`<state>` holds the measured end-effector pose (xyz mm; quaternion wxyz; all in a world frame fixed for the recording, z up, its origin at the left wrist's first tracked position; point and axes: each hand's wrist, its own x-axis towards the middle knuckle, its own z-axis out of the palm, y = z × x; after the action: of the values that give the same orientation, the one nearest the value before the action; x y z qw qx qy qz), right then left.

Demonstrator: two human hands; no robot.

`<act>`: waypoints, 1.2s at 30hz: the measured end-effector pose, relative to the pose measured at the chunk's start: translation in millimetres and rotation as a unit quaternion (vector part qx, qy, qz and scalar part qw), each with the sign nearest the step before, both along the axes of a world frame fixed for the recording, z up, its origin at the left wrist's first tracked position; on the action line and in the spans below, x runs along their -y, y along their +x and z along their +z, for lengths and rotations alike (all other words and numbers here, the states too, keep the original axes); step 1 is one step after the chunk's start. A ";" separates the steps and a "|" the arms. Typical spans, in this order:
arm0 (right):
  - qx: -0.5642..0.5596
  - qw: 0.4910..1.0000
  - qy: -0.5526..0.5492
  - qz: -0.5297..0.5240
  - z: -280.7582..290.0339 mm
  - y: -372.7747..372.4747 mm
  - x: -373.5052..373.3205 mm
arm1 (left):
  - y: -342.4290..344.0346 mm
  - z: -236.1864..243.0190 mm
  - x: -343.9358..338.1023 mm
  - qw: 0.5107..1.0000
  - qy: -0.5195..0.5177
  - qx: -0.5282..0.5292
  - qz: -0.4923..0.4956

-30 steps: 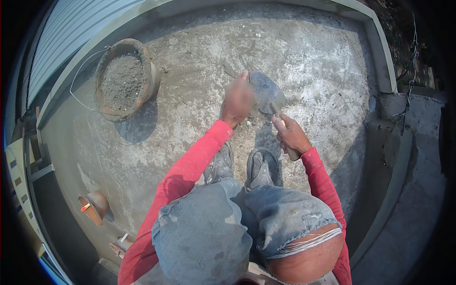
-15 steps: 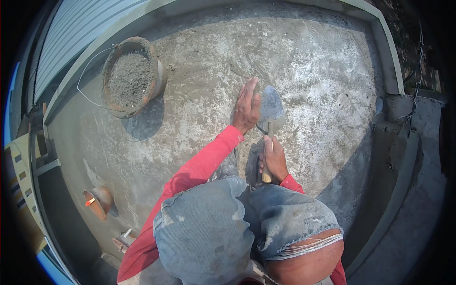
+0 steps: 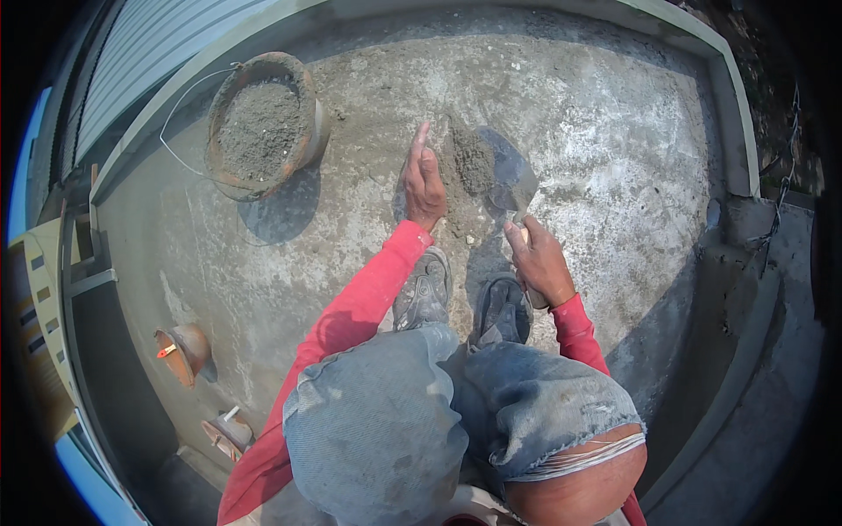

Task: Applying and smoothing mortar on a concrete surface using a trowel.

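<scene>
My right hand point(image 3: 541, 263) is wrapped round the handle of a trowel point(image 3: 510, 171), whose pointed metal blade reaches forward over the concrete floor. Along the blade's left edge lies a small heap of wet grey mortar point(image 3: 474, 162). My left hand point(image 3: 424, 188) is on the other side of that heap, held edgewise with its fingers stretched out and nothing in it. To its left stands a large bucket point(image 3: 318, 131) with a wire handle, holding grey mortar point(image 3: 257, 131). Whether the left hand touches the floor I cannot tell.
My shoes point(image 3: 424, 294) are just behind the mortar heap. A small orange-brown bucket point(image 3: 190, 348) lies tipped at the left with a red-handled brush in it. Another small container point(image 3: 230, 431) is nearer me. A low concrete kerb point(image 3: 735, 114) borders the floor.
My right hand and the trowel have moved right and forward, and my left hand has shifted left. A mortar heap now shows between them. The view has shifted slightly.
</scene>
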<state>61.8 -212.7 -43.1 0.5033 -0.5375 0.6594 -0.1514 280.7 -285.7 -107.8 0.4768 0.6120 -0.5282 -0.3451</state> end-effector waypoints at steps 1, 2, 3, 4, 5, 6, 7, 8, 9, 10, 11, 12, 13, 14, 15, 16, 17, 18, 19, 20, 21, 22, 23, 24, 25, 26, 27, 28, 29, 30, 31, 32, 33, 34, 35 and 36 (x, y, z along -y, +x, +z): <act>0.003 0.999 0.045 -0.004 21.1 -8.1 16.8 | 4.5 12.2 -4.2 0.999 -0.045 0.013 0.001; 0.018 0.998 0.056 -0.015 22.2 -21.5 32.1 | 3.1 10.6 -10.5 0.999 -0.043 0.014 0.004; 0.037 0.993 0.107 -0.027 22.3 -27.3 54.6 | 4.2 3.8 -14.2 0.998 -0.037 0.055 -0.004; 0.026 0.993 0.110 -0.032 23.3 -33.5 74.4 | -1.3 -4.6 -14.7 0.995 -0.031 0.090 -0.015; 0.022 0.992 0.114 -0.046 20.3 -39.9 89.9 | -12.7 -12.2 -15.1 0.993 -0.045 0.101 -0.027; 0.026 0.991 0.120 -0.052 18.3 -38.5 98.5 | -15.2 -12.3 -17.1 0.994 -0.043 0.101 -0.025; 0.026 0.991 0.121 -0.050 20.4 -35.8 94.6 | -17.3 -12.0 -19.0 0.996 -0.033 0.077 -0.017; 0.026 0.989 0.139 0.045 25.6 -27.2 90.9 | -17.4 -12.2 -16.4 0.998 -0.026 0.055 -0.007; 0.028 0.977 0.158 0.143 29.6 -19.0 82.8 | -13.0 -9.8 -17.6 0.998 -0.025 0.058 -0.003; 0.022 0.969 0.181 0.167 20.9 -12.8 71.1 | -5.5 -7.2 -17.6 0.998 -0.033 0.061 0.001; 0.040 0.970 0.156 0.185 18.3 -16.8 66.7 | 0.0 -2.6 -15.1 0.997 -0.043 0.060 0.003; 0.058 0.969 0.131 0.203 16.7 -23.5 66.4 | 6.7 2.2 -13.2 0.997 -0.044 0.061 0.008; 0.058 0.968 0.130 0.208 15.7 -28.1 72.4 | 14.2 7.1 -11.5 0.996 -0.039 0.076 0.005; 0.065 0.981 0.142 0.114 13.5 -33.7 81.5 | 17.3 10.1 -11.3 0.995 -0.033 0.091 0.002; 0.071 0.986 0.152 0.016 10.8 -38.6 92.5 | 18.6 6.1 -11.6 0.996 -0.035 0.085 0.004; 0.075 0.987 0.142 -0.009 7.2 -41.6 111.4 | 19.5 2.1 -11.3 0.996 -0.035 0.085 0.007; 0.067 0.990 0.127 0.003 6.8 -39.7 128.7 | 20.8 -3.1 -12.2 0.995 -0.024 0.095 -0.004; 0.066 0.990 0.127 0.005 9.7 -35.8 142.3 | 20.5 -3.9 -11.5 0.994 -0.016 0.105 -0.014; 0.041 0.992 0.115 0.019 13.9 -31.9 153.6 | 19.2 -4.5 -10.2 0.994 -0.016 0.104 -0.012; 0.024 0.994 0.102 0.039 18.6 -24.1 161.9 | 24.1 -3.5 -9.7 0.994 -0.011 0.108 -0.009; -0.004 0.990 0.104 0.092 29.0 -21.8 163.9 | 27.5 -0.6 -9.4 0.994 -0.006 0.112 -0.007; 0.002 0.990 0.103 0.099 26.3 -23.2 155.9 | 28.6 -1.0 -12.9 0.993 -0.005 0.118 0.000; -0.008 0.974 0.127 0.185 22.3 -26.5 147.8 | 30.0 -4.5 -15.0 0.992 -0.002 0.122 0.007; -0.026 0.953 0.152 0.260 23.2 -33.4 139.0 | 25.6 -8.3 -16.3 0.993 0.000 0.118 0.005; -0.020 0.953 0.147 0.265 22.7 -33.8 135.5 | 24.7 -10.0 -18.1 0.993 0.016 0.120 0.010; -0.014 0.962 0.150 0.228 21.7 -36.3 133.0 | 23.2 -9.7 -19.3 0.992 0.015 0.127 0.017; -0.012 0.970 0.155 0.186 22.2 -37.2 132.8 | 18.2 -9.3 -19.3 0.993 0.010 0.114 0.019; -0.010 0.970 0.153 0.190 21.2 -30.8 144.2 | 16.4 -9.2 -18.0 0.995 0.004 0.101 0.021; -0.004 0.983 0.126 0.131 21.1 -28.6 157.0 | 9.4 -8.8 -16.2 0.996 -0.010 0.081 0.021; 0.001 0.992 0.098 0.074 23.5 -26.5 163.2 | 9.3 -8.8 -15.9 0.997 -0.007 0.075 0.020; -0.006 0.992 0.102 0.072 25.6 -21.9 159.6 | 13.3 -8.6 -14.6 0.994 -0.023 0.100 0.027; -0.024 0.981 0.120 0.148 27.1 -5.5 156.7 | 24.8 -8.3 -9.9 0.990 -0.042 0.128 0.034; -0.043 0.964 0.138 0.224 25.9 6.2 155.9 | 37.5 -5.9 -4.6 0.988 -0.037 0.137 0.060; -0.036 0.943 0.145 0.298 29.5 9.9 151.7 | 54.1 -4.9 6.2 0.982 -0.036 0.164 0.084; -0.035 0.937 0.141 0.318 34.5 18.3 144.0 | 79.0 -4.0 10.1 0.973 -0.028 0.200 0.115; -0.041 0.933 0.134 0.331 42.0 19.0 140.9 | 95.9 -5.0 17.8 0.974 -0.028 0.194 0.115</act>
<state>80.8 -353.6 -1.0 0.5647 -0.6587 0.4781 0.1364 376.6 -303.5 -112.8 0.4190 0.7100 -0.5464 -0.1477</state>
